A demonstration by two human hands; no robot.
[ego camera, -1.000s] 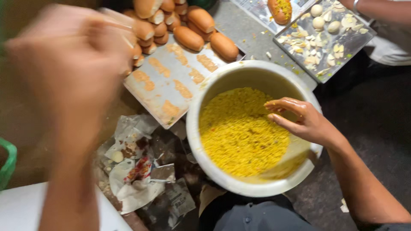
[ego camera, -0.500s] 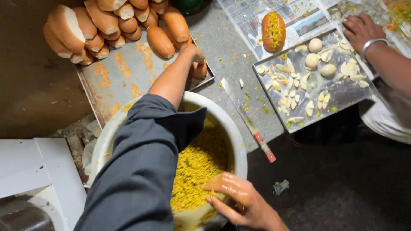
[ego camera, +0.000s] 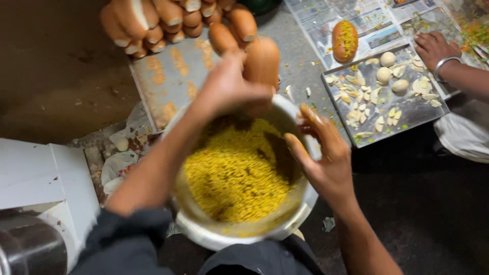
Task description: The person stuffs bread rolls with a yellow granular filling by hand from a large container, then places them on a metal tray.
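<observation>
While my left hand (ego camera: 229, 89) clasps a smooth oblong bun (ego camera: 261, 63), my right hand (ego camera: 323, 153) (fingers spread) hovers over a round metal bowl (ego camera: 244, 234) of crumbly yellow filling (ego camera: 234, 173).

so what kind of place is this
Probably a street-food prep spot: a bowl of yellow filling, a tray stacked with buns, and a second tray of egg pieces on newspaper.

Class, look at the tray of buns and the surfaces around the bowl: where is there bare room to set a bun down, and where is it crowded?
The bun tray lies bare at its near half, between the bun pile and the bowl. A strip of grey floor between both trays is open. The egg tray is crowded. The left hand holds a bun.
</observation>
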